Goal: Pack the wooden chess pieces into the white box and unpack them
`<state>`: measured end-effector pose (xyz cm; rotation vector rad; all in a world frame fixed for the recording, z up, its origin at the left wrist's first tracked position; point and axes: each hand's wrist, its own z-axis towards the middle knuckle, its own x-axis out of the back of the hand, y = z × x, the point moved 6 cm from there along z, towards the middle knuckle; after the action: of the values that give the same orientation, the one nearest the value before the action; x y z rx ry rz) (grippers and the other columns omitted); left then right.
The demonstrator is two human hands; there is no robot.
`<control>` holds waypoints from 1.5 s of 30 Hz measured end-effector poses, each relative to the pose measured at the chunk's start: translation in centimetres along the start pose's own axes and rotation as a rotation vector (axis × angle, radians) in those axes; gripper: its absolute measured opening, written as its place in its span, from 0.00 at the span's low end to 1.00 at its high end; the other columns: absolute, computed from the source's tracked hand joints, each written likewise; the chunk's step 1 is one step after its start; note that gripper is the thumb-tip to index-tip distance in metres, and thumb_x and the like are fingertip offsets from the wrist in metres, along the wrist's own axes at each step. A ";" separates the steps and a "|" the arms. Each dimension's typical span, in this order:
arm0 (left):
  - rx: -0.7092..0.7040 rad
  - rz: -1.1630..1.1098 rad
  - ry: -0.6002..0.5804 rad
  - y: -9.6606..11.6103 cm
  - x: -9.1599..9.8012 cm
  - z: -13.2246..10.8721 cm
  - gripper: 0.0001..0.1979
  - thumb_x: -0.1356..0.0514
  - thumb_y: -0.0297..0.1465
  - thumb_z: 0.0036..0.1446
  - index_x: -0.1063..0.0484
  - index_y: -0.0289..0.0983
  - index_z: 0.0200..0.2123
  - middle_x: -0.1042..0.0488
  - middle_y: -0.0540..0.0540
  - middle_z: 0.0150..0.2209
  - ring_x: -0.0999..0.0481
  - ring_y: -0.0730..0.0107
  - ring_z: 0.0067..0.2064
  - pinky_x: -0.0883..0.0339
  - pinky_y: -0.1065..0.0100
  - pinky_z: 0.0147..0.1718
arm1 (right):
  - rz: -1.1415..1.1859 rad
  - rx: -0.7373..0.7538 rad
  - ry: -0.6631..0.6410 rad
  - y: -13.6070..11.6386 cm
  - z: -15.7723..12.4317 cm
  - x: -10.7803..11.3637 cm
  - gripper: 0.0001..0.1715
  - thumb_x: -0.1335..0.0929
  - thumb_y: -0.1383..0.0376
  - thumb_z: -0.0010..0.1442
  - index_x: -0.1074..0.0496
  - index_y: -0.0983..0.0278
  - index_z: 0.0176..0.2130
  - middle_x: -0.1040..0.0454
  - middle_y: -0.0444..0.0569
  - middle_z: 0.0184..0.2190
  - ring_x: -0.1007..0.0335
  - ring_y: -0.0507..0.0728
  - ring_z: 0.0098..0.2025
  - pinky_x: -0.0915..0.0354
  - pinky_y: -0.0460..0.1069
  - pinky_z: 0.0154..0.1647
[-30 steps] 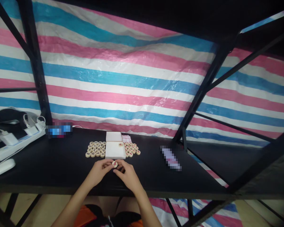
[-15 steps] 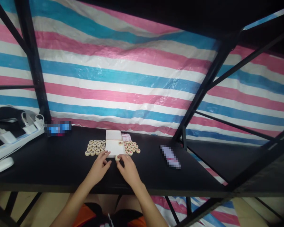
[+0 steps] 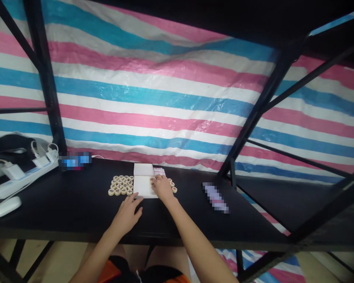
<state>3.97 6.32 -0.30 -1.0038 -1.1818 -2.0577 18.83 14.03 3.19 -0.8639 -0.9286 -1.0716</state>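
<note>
An opened white box [image 3: 141, 188] lies on the black desk, its lid [image 3: 143, 169] folded back. My left hand [image 3: 128, 210] rests at the box's front left corner, fingers apart with nothing in them. Over the box's right side, my right hand [image 3: 163, 188] has its fingers closed on a Chinese chess piece [image 3: 151, 180], of which only a small part shows. Left of the box, Chinese chess pieces with dark characters [image 3: 120, 185] stand in rows. Red-marked Chinese chess pieces [image 3: 174, 189] lie to the right, mostly hidden behind my right hand.
Behind the box's right side lie pink-and-white papers [image 3: 159, 171]. A blurred phone-like object [image 3: 215, 197] sits on the right. At the left are a power strip [image 3: 26, 179] with chargers, a white case-like object [image 3: 8, 206] and a blurred blue screen [image 3: 75, 160]. Black metal posts [image 3: 247, 118] frame the desk.
My right hand has moved from the box's front edge, forward and right, with the piece to its right side. My left hand's fingers have spread slightly near the front left corner.
</note>
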 end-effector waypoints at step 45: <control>0.083 -0.749 -0.112 0.6 1.1 0.3 0.13 0.42 0.40 0.52 0.27 0.34 0.31 0.23 0.46 0.29 0.26 0.65 0.33 0.37 0.70 0.32 | 1.107 -0.027 0.001 -3.7 -9.3 -0.3 0.12 0.33 0.62 0.56 0.29 0.63 0.41 0.24 0.48 0.35 0.28 0.54 0.34 0.33 0.47 0.34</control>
<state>3.87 6.17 0.99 -0.6957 -1.8968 -2.4853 16.95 4.75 0.01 -1.1758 -0.3041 -0.1189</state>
